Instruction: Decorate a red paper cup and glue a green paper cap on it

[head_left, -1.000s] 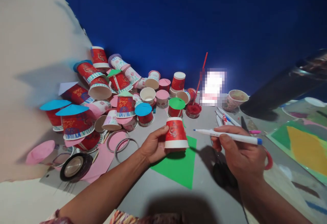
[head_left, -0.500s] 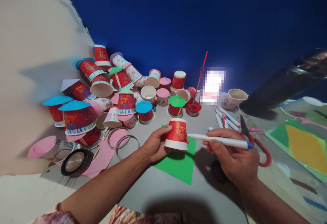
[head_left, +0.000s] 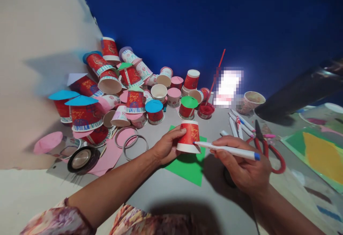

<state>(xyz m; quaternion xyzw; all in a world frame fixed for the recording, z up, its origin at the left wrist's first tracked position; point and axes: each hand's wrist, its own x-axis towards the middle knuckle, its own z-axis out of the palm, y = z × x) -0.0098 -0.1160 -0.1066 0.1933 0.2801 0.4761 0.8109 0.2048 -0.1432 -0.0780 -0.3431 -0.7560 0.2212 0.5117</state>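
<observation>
A red paper cup [head_left: 189, 135] with a white rim and gold marks stands upside down in the grip of my left hand [head_left: 166, 146], thumb on its left side. My right hand [head_left: 242, 165] is closed round a white marker [head_left: 233, 151] with a blue end cap; its blue tip is at the cup's lower right side, seemingly touching it. Under the cup lies a green paper sheet [head_left: 184, 169] on the grey table. The fingers behind the cup are hidden.
Many decorated cups [head_left: 85, 111] are piled at the left. Behind sit a red pot [head_left: 206, 111] with a thin stick and a patterned cup [head_left: 252, 103]. Markers [head_left: 237, 126], red-handled scissors [head_left: 277, 160], tape rings [head_left: 135, 147] and a black tape roll [head_left: 83, 160] lie around.
The marker's tip has moved from beside the cup's right edge onto its lower right side. The view has shifted slightly. Both hands keep their hold.
</observation>
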